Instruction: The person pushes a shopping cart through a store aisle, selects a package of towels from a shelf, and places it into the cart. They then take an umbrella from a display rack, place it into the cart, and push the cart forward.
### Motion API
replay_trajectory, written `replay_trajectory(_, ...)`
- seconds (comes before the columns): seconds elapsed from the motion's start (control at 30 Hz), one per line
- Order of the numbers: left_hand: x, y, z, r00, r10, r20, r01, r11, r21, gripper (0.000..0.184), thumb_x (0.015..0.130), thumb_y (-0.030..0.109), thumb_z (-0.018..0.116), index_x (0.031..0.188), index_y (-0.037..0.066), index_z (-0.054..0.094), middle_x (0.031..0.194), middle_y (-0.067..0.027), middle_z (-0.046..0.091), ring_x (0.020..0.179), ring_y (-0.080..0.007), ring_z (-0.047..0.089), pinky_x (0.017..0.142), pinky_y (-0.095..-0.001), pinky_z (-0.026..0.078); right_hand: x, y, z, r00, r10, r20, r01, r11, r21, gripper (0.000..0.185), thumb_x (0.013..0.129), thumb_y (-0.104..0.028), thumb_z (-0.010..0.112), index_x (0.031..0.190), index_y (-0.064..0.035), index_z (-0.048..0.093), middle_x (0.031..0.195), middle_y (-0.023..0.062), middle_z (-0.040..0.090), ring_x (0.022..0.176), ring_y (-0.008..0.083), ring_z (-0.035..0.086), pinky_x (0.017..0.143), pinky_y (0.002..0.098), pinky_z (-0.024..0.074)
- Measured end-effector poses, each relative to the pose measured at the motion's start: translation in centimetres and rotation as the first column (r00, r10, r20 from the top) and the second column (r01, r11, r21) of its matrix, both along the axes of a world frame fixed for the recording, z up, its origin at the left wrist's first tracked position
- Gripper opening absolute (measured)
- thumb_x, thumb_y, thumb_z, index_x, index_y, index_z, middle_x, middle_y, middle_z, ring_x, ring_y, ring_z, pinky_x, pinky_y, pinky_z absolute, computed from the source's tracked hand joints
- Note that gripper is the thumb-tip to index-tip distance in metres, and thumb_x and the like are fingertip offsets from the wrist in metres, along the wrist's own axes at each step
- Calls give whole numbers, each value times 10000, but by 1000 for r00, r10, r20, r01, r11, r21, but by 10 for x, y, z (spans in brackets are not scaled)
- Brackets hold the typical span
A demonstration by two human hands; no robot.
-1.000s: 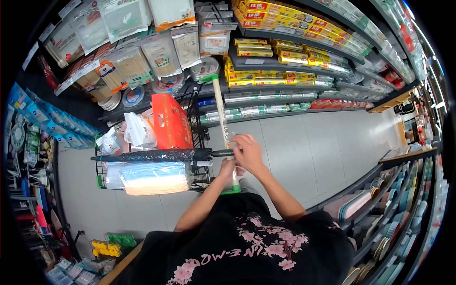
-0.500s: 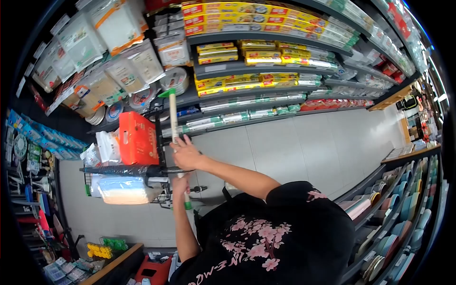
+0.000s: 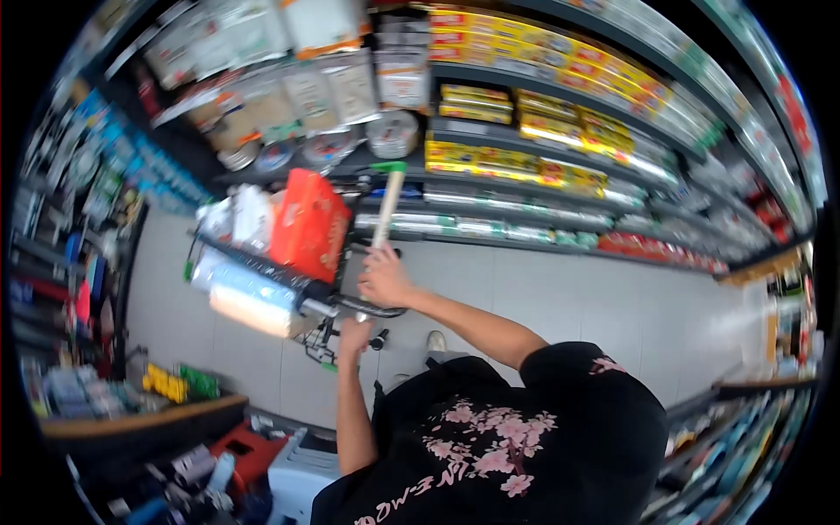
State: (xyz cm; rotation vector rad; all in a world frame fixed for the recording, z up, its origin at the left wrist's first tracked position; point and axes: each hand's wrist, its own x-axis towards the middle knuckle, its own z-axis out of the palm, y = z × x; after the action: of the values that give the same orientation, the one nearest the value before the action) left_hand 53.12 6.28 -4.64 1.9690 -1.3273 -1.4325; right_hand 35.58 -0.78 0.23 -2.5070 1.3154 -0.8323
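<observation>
A shopping cart stands before me, its pale push handle (image 3: 389,210) ending in green fittings. My right hand (image 3: 385,276) is closed around the middle of the handle. Lower down, my left hand (image 3: 353,337) is closed on the handle near its other end, its fingers blurred. A red carton (image 3: 308,223) stands in the cart, beside white packages (image 3: 252,217). A long black item in shiny wrap (image 3: 254,262) lies across the cart, its curved black end under my right wrist. Nearer me is a clear-wrapped blue and cream bundle (image 3: 249,293).
Shelves of yellow boxes (image 3: 490,157) and rolls (image 3: 499,229) run along the far side of the aisle. Hanging packs (image 3: 306,92) are at upper left. Tableware racks (image 3: 744,446) stand at lower right. A pale blue stool (image 3: 302,477) and a wooden-edged display (image 3: 144,420) are close by.
The cart and its load have shifted right in view and turned slightly clockwise. The shelves have shifted too, and a shoe shows below the cart. Both hands stay on the handle.
</observation>
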Motion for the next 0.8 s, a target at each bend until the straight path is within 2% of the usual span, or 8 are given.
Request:
replay_trajectory(0.13,0,25,23,998,51,35,-49,997,-55,359,772,251,668,641,-80,619,485,-145,557,394,-236,572,389,-376,445,7,11,-9,998,64,22,-64,998,-11,255,805,-364,629,823,-146,760,935,89,607,1162,293,522,1143,591,223)
replay_trajectory(0.2,4,36,32,994,-7,106,4,1000,23,363,757,272,670,714,-88,647,607,-214,637,536,-316,665,528,-426,525,8,24,-3,994,107,1,-107,994,13,263,809,-363,628,815,-135,759,919,90,607,1111,289,537,1143,581,229)
replay_trajectory(0.23,7,41,23,994,36,100,-38,999,23,363,757,272,670,714,-88,647,607,-214,637,536,-316,665,528,-426,525,8,27,-1,994,109,-23,-108,994,32,273,813,-361,626,808,-123,759,904,92,607,1060,284,552,1143,570,235)
replay_trajectory(0.3,12,54,6,981,9,195,-9,1000,-4,383,743,281,660,836,-90,679,809,-288,684,788,-405,702,738,-465,544,13,36,2,989,143,-46,-141,989,46,283,815,-362,627,797,-113,761,889,97,613,1025,281,557,1141,557,241)
replay_trajectory(0.33,13,58,11,981,39,191,-39,999,-3,383,743,281,660,836,-90,679,809,-288,684,788,-405,702,738,-465,544,16,37,2,989,130,-63,-127,991,52,294,817,-363,628,787,-103,762,875,103,618,990,278,561,1140,544,248)
replay_trajectory(0.4,13,68,26,977,-14,213,7,999,35,416,735,284,649,941,-75,690,960,-317,671,970,-450,657,862,-476,509,19,39,0,983,160,-90,-157,987,46,312,818,-374,626,768,-103,772,835,109,638,969,281,564,1118,514,276)
replay_trajectory(0.53,13,91,56,969,-28,246,22,999,29,391,746,271,626,959,-48,702,952,-305,677,958,-444,663,852,-485,513,22,57,3,981,160,-112,-151,985,84,333,808,-401,624,750,-111,779,784,93,660,912,281,558,1056,477,317)
replay_trajectory(0.8,11,122,48,962,-20,273,26,1000,-16,365,740,252,615,927,-48,705,912,-304,678,922,-450,667,815,-488,531,27,86,0,987,113,-113,-98,987,131,323,808,-339,623,660,-72,729,714,101,656,856,291,548,985,469,336)
